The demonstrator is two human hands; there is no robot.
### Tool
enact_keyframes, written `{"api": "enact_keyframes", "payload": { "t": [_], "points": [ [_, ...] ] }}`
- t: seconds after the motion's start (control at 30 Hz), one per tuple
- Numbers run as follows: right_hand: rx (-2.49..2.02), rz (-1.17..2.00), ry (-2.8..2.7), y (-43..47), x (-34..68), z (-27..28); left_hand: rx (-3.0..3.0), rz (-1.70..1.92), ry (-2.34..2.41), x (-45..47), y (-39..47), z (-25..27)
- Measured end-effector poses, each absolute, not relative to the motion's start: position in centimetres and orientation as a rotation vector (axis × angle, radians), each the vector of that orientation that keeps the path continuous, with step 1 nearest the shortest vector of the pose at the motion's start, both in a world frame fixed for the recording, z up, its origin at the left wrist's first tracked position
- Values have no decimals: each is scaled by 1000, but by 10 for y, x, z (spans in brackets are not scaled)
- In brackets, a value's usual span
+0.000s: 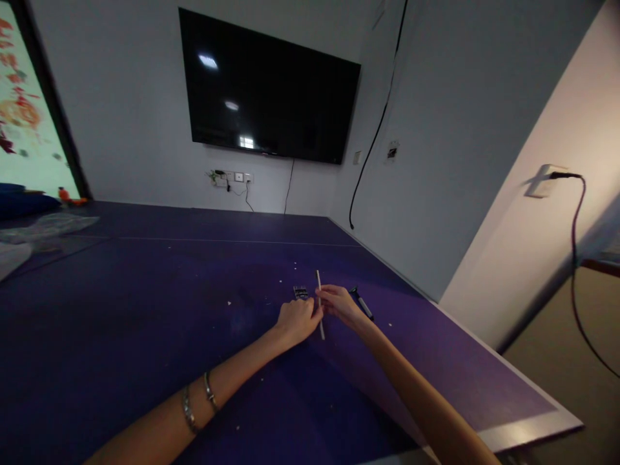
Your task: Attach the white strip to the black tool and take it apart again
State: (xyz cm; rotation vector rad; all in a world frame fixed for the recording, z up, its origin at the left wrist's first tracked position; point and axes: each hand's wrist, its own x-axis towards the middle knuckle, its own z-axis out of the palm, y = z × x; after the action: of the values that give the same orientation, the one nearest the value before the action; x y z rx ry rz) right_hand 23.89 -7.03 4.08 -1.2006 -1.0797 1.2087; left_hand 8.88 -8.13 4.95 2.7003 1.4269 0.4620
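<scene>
Both hands meet over the purple surface, around a thin pale stick (pixel 322 330) with a dark tip at its upper end; its exact kind is too small to make out. My left hand (pixel 295 321) is closed, thumb and fingers pinching the lower part of the stick. Higher up, the fingers of my right hand (pixel 338 302) pinch the same stick, which stands nearly upright and leans slightly left. Just beyond my left hand lies a small dark item with light stripes (pixel 300 292). To the right of my right hand rests a razor-like tool (pixel 363 305) with a black head and grey handle.
Small white scraps dot the purple tabletop (pixel 145 310). Clear plastic wrapping (pixel 53 225) lies at the far left near an orange object (pixel 64 194). A large television (pixel 271 90) hangs on the wall, and a black cable (pixel 371 152) dangles at the table's right edge.
</scene>
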Motion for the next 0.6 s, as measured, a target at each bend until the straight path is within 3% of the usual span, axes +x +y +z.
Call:
{"api": "enact_keyframes", "payload": {
  "t": [0.2, 0.33, 0.43, 0.6],
  "points": [
    [-1503, 982, -1235, -74, 322, 49, 2740, 615, 1339, 73, -44, 48],
    [-1918, 574, -1410, -72, 376, 47, 2620, 665, 1350, 62, -5, 38],
    [-2104, 325, -1514, -69, 395, 39, 2659, 705, 1308, 60, 16, 27],
    [-2182, 176, -1561, -59, 397, 26, 2711, 595, 1218, 68, 33, 13]
  ]
}}
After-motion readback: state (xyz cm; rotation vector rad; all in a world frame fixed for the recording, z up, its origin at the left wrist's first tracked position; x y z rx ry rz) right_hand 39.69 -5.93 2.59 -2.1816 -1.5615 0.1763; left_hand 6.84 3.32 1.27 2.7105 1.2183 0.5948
